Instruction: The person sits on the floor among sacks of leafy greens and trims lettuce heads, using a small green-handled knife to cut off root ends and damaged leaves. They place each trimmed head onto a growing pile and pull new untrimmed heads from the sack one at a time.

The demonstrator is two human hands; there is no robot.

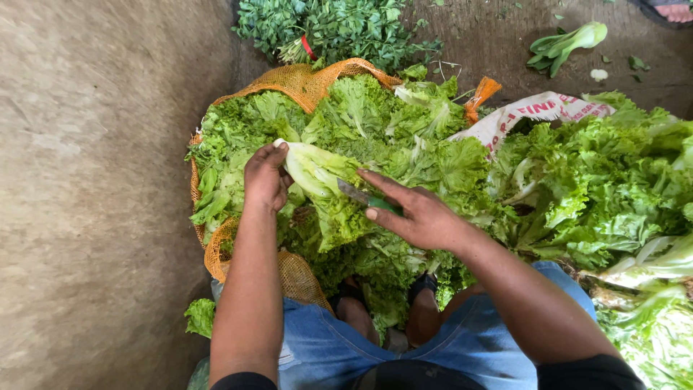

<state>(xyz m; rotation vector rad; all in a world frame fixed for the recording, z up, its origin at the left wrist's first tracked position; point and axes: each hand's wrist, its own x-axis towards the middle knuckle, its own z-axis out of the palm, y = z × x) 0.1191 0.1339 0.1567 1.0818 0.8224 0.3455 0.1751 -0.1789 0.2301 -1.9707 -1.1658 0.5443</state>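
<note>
1. Overhead, the left hand clasps the pale base of a lettuce head, lifted over the lettuce heap in an orange mesh sack.
2. Right hand: grip closed on a green-handled knife, blade resting on the held lettuce.
3. More lettuce lies right, by a white sack.
4. Herbs lie on the floor beyond.

We see soft, even daylight with faint shadows, sharp focus at centre, and wide-angle bending toward the edges.
</note>
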